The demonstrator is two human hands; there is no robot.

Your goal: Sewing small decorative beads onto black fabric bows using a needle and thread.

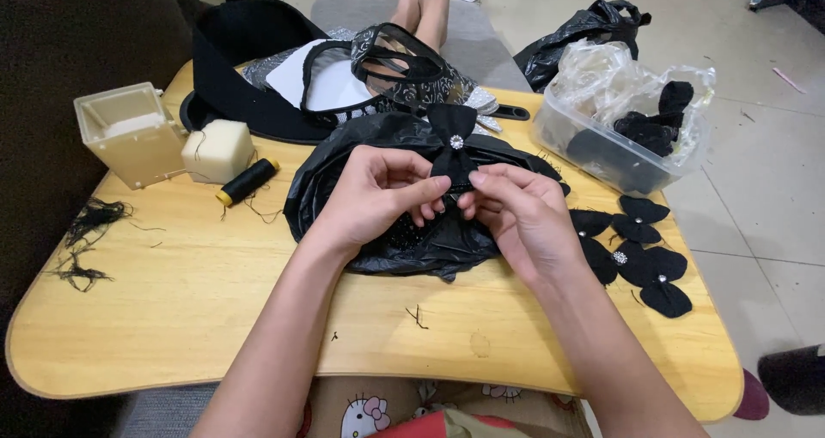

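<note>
Both hands meet over the middle of a small wooden lap table (198, 300). My left hand (369, 197) and my right hand (516, 219) pinch the lower end of a black fabric bow (452, 141) with a small rhinestone at its centre. The bow stands upright above my fingertips. Under my hands lies a crumpled black plastic bag (344, 159).
Finished black bows (636, 249) lie at the right of the table. A clear plastic tub (601, 141) holds more black pieces. At the left stand a black thread spool (247, 181), a cream block (216, 150) and a clear box (129, 133). Thread scraps (86, 232) sit near the left edge.
</note>
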